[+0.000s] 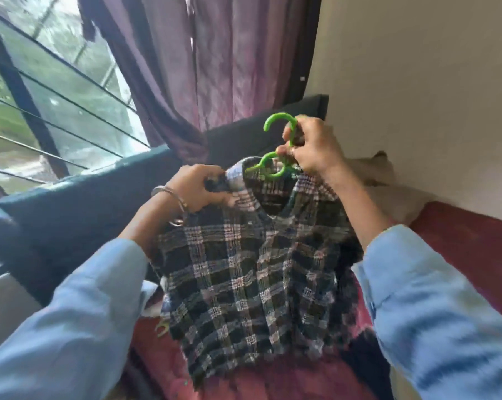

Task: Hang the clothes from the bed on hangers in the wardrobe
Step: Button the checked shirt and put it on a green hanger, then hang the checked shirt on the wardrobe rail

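Over the red bed by the window, our right hand grips green hangers (apparently two) at the collar, our left hand pinches that collar's left side, and the plaid shirt hangs down toward us.

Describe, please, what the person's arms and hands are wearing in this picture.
Both arms wear loose light blue long sleeves, the left sleeve and the right sleeve, each ending short of the wrist. The left hand has a thin metal bangle on its wrist. The right hand has a ring on one finger. No gloves or watch show.
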Demonstrator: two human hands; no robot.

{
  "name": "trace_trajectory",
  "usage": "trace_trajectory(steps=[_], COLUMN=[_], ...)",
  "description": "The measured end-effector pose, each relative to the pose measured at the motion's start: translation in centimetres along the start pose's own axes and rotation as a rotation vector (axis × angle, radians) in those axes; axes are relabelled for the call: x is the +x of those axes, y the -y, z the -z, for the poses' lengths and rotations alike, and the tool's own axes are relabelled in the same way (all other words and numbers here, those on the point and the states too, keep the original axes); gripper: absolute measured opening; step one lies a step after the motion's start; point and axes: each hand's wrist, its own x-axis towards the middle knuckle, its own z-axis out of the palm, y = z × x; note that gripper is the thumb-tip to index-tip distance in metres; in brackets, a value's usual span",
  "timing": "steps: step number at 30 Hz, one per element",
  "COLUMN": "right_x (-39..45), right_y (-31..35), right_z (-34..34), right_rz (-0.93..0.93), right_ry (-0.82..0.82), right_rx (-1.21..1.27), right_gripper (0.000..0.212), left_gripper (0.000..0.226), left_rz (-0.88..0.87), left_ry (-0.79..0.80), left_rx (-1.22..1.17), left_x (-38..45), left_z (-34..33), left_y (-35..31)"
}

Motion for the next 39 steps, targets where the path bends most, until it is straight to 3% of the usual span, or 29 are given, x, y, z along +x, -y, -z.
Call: trace_trajectory(steps=[4,7,9,13,18,23,26,29,33,39], right_x=[-1.0,-2.1,-2.9,-5.2,-9.4,-11.8,-12.1,-12.2,-10.9,-7.5], right_y=[3.2,5.7,6.8,8.6,10.5,10.7,11.9,13.8,14.9,16.7], right_z=[2.4,3.6,4.3,5.0,4.7,5.4,5.3,4.7,5.0,4.3], right_rz=[0.03,0.035,0.034,0.076,0.045,-0.033,-0.063,-0.013,0.027,0.249], right_ry=[-0.055,-0.052,-0.057,-0.045,-0.035,-0.19,-0.111,-0.05,-0.009,-0.03], right_rx=[-0.152,-0.127,-0.144,-0.215,-0.09,0.069,0.096,0.166,0.29,0.24], right_gripper=[0.022,0.025,0.025,0.019,0.015,0.02,0.019,0.018,0.017,0.02], left_gripper=[0.071,0.056,0.046,0.038,0.024,0.035,0.04,0.039,0.022,0.041], left_rz=[0.101,0.179,0.198,0.233,0.253,0.182,0.064,-0.081,-0.123,-0.179], left_ry=[0.118,0.169,0.097,-0.057,-0.191,-0.121,-0.078,-0.153,-0.282,-0.615], left_rx=[0.135,0.339,0.402,0.412,0.328,0.244,0.256,0.166,0.179,0.154], left_x=[-2.5,-5.0,-6.8,-9.7,-13.2,-16.1,-17.0,-16.5,-15.5,-15.6], left_z=[3.6,5.0,6.0,8.3,9.9,10.7,10.8,10.1,9.1,9.8], left_y=[1.7,2.7,2.7,0.6,-0.6,-1.1,-3.2,-5.6,-6.4,-7.1])
